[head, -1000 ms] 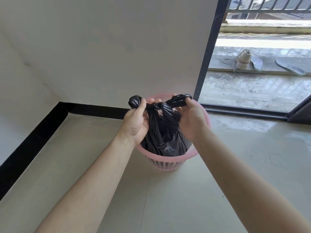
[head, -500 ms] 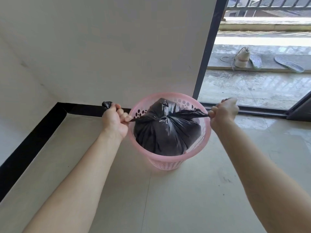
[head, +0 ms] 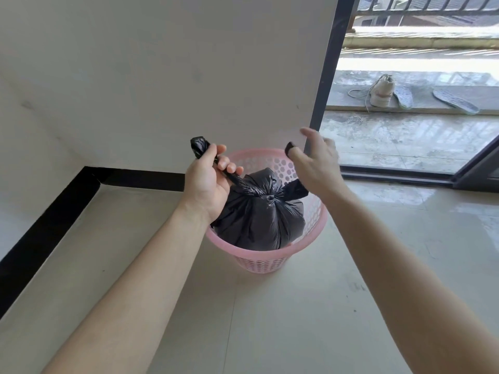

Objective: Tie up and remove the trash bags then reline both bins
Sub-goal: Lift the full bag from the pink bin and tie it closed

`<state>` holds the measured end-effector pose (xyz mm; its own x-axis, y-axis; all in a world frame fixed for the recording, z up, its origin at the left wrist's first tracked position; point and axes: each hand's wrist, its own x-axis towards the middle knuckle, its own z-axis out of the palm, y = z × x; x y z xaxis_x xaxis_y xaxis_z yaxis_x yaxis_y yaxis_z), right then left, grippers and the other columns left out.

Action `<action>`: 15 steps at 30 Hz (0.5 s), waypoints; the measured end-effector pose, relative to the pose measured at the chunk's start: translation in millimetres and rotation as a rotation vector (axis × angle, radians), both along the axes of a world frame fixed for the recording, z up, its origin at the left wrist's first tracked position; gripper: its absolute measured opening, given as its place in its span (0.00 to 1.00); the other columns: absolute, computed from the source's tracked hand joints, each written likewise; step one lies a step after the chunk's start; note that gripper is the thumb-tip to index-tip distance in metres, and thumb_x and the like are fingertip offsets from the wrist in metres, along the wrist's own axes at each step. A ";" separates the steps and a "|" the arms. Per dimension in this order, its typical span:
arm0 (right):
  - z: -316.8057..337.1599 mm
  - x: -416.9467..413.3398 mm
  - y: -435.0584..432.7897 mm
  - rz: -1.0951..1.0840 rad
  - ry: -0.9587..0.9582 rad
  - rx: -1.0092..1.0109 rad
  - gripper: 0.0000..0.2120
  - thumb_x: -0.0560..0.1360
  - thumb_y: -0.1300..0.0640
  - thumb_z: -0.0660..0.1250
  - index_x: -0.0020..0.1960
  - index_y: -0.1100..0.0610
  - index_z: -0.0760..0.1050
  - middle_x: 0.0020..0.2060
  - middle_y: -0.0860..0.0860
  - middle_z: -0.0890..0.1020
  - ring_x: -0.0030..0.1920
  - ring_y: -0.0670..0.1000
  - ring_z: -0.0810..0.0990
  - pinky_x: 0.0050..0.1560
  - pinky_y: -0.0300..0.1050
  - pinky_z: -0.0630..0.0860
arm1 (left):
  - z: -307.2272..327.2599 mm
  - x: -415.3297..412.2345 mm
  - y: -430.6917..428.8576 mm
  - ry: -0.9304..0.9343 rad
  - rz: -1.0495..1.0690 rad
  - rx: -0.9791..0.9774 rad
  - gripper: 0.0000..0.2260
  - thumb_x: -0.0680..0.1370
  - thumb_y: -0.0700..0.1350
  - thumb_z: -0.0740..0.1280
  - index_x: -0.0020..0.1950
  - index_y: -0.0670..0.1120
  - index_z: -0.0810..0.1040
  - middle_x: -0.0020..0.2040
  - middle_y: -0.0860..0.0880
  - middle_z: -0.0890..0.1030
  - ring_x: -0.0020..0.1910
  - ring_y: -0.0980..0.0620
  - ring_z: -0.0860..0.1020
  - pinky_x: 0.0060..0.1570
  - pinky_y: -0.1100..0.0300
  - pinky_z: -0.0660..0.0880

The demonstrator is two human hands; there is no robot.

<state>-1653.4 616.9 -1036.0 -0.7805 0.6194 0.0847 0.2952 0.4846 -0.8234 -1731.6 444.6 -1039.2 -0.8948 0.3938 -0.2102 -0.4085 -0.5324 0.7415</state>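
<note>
Left hand (head: 208,184) fisted on one tail of the black bag (head: 259,214), right hand (head: 316,163) pinching the other, lifted to cross again I'd guess. It sits inside the pink bin (head: 318,220), twelve o'clock from me.

A glossy pale tiled floor (head: 270,333) carries a round pink perforated plastic bin (head: 266,261), which stands near the black skirting strip (head: 140,179) along the white wall. Right of the bin, the tiles meet the dark sliding-door track (head: 394,175).
</note>
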 end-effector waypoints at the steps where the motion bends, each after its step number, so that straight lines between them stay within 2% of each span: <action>1: 2.7 2.7 -5.7 -0.020 -0.048 0.199 0.30 0.74 0.54 0.65 0.75 0.51 0.62 0.70 0.56 0.67 0.72 0.57 0.63 0.71 0.55 0.62 | 1.4 1.1 2.7 0.007 0.004 -0.004 0.11 0.84 0.44 0.57 0.45 0.44 0.72 0.28 0.51 0.65 0.28 0.53 0.67 0.40 0.57 0.75; 2: 6.6 6.2 -13.3 -0.037 -0.002 0.390 0.34 0.72 0.56 0.66 0.76 0.51 0.60 0.71 0.57 0.64 0.72 0.58 0.62 0.72 0.56 0.61 | 2.0 1.0 3.8 0.010 0.013 -0.004 0.09 0.84 0.42 0.57 0.45 0.44 0.72 0.28 0.51 0.65 0.28 0.53 0.67 0.41 0.57 0.75; 3: 9.9 8.8 -20.6 -0.025 0.099 0.533 0.32 0.70 0.58 0.66 0.73 0.52 0.65 0.68 0.57 0.67 0.68 0.58 0.66 0.68 0.55 0.65 | 2.6 0.0 3.9 0.012 0.025 0.001 0.08 0.83 0.40 0.57 0.45 0.44 0.72 0.29 0.51 0.65 0.29 0.53 0.67 0.42 0.56 0.75; 4: 11.6 9.6 -26.0 0.016 0.170 0.599 0.24 0.70 0.58 0.65 0.66 0.54 0.73 0.62 0.55 0.74 0.61 0.58 0.73 0.61 0.53 0.72 | 3.1 -1.8 2.9 0.014 0.039 0.010 0.08 0.82 0.37 0.57 0.45 0.44 0.73 0.29 0.51 0.65 0.29 0.53 0.67 0.43 0.56 0.76; 5: 12.0 9.2 -29.3 0.075 0.155 0.587 0.14 0.71 0.58 0.63 0.56 0.56 0.79 0.52 0.54 0.79 0.52 0.57 0.78 0.53 0.51 0.77 | 3.6 -4.1 1.4 0.015 0.054 0.019 0.09 0.81 0.35 0.56 0.45 0.43 0.73 0.29 0.51 0.65 0.29 0.52 0.67 0.44 0.55 0.76; 6: 10.8 6.2 -29.8 0.125 0.042 0.518 0.11 0.72 0.56 0.60 0.46 0.58 0.80 0.42 0.54 0.83 0.44 0.56 0.80 0.45 0.48 0.78 | 4.1 -6.4 -0.2 0.017 0.066 0.026 0.09 0.80 0.34 0.56 0.45 0.43 0.73 0.29 0.50 0.65 0.29 0.52 0.67 0.45 0.55 0.76; 7: 6.7 4.7 -29.7 0.174 -0.170 0.412 0.12 0.73 0.56 0.59 0.39 0.61 0.78 0.33 0.54 0.83 0.38 0.56 0.81 0.38 0.45 0.78 | 4.5 -8.2 -1.8 0.017 0.074 0.030 0.09 0.80 0.34 0.55 0.46 0.43 0.73 0.29 0.50 0.66 0.29 0.52 0.67 0.46 0.54 0.75; 8: -0.8 5.4 -28.5 0.221 -0.398 0.311 0.13 0.73 0.57 0.57 0.36 0.62 0.76 0.28 0.54 0.83 0.35 0.56 0.81 0.32 0.41 0.75 | 4.6 -9.3 -3.7 0.018 0.078 0.030 0.09 0.80 0.35 0.54 0.46 0.42 0.73 0.29 0.50 0.66 0.29 0.52 0.68 0.46 0.54 0.75; 9: -10.5 7.4 -26.3 0.250 -0.569 0.241 0.13 0.74 0.59 0.57 0.37 0.63 0.75 0.27 0.54 0.83 0.35 0.55 0.82 0.29 0.40 0.72 | 4.3 -9.9 -5.6 0.020 0.081 0.029 0.10 0.80 0.35 0.54 0.47 0.42 0.73 0.29 0.50 0.66 0.29 0.52 0.68 0.47 0.54 0.75; 11: -35.0 9.1 -19.2 0.216 -0.684 0.275 0.13 0.78 0.58 0.55 0.44 0.65 0.75 0.38 0.59 0.84 0.43 0.58 0.81 0.35 0.42 0.72 | 2.8 -10.1 -8.6 0.027 0.083 0.022 0.11 0.80 0.35 0.53 0.47 0.42 0.74 0.30 0.50 0.66 0.29 0.52 0.68 0.47 0.53 0.76; 13: -54.7 4.4 -11.7 0.100 -0.602 0.297 0.22 0.81 0.51 0.52 0.58 0.67 0.76 0.54 0.66 0.80 0.56 0.63 0.78 0.51 0.50 0.72 | 1.0 -8.7 -10.6 0.033 0.096 0.011 0.12 0.80 0.35 0.52 0.47 0.42 0.74 0.29 0.50 0.67 0.29 0.51 0.69 0.47 0.53 0.76; 15: -59.8 -3.6 -6.3 0.056 -0.528 0.163 0.27 0.81 0.45 0.52 0.66 0.64 0.72 0.62 0.66 0.76 0.63 0.65 0.73 0.62 0.53 0.69 | -1.1 -8.4 -12.0 0.032 0.134 -0.002 0.12 0.81 0.35 0.52 0.48 0.41 0.74 0.29 0.49 0.69 0.29 0.51 0.72 0.47 0.52 0.76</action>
<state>-1657.0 610.6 -1095.8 -0.7743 0.5870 -0.2363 0.6177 0.6201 -0.4837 -1739.9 432.6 -1040.3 -0.9457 0.2697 -0.1814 -0.3099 -0.5795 0.7537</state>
